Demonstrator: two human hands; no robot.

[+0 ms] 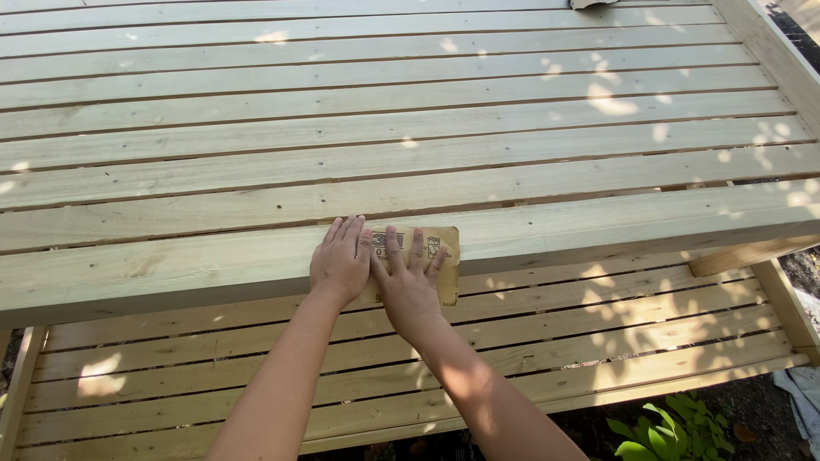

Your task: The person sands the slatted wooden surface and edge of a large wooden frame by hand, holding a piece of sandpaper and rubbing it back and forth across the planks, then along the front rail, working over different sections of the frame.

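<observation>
Hands: two, a left hand (pixel 340 260) and a right hand (pixel 408 277), side by side at the near edge of the bench (pixel 256 128).
Sandpaper sheets: one sandpaper sheet (pixel 442 256) under the hands.
Bench levels: two, a top and a lower shelf (pixel 598 341).
Top slats: about ten, the far ones hard to separate.
Plants: one green plant (pixel 670 427), near right.

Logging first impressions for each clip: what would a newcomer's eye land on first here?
Two bare hands pressed side by side, the left hand and right hand, flat on a tan sheet of sandpaper folded over the front edge of a pale slatted wooden bench top at centre frame. Dappled sunlight speckles the boards, and a lower slatted shelf shows beneath, with a green plant at bottom right.
</observation>
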